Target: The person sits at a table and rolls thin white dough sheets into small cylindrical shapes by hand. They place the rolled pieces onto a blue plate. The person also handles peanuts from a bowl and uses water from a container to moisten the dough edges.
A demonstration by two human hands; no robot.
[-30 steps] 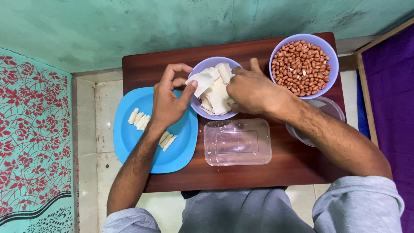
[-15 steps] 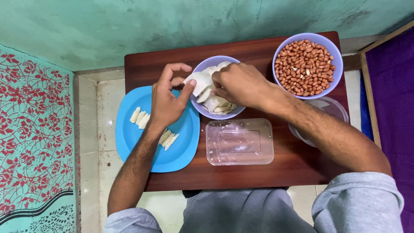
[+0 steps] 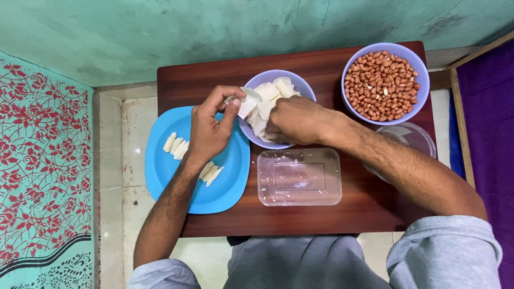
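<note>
Wooden table (image 3: 321,64), irregular white pieces (image 3: 267,93)

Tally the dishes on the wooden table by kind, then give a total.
Purple bowls: 2, one of white pieces and one of peanuts
Blue plate: 1
Clear rectangular lid: 1
Clear round container: 1
Total: 5

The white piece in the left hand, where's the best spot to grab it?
Probably its thin outer edge, pinched from the left side. The white piece is flat and sticks out over the rim of the small purple bowl, where the left hand already nips it between thumb and fingers. The right hand covers the pile on the other side.
</note>
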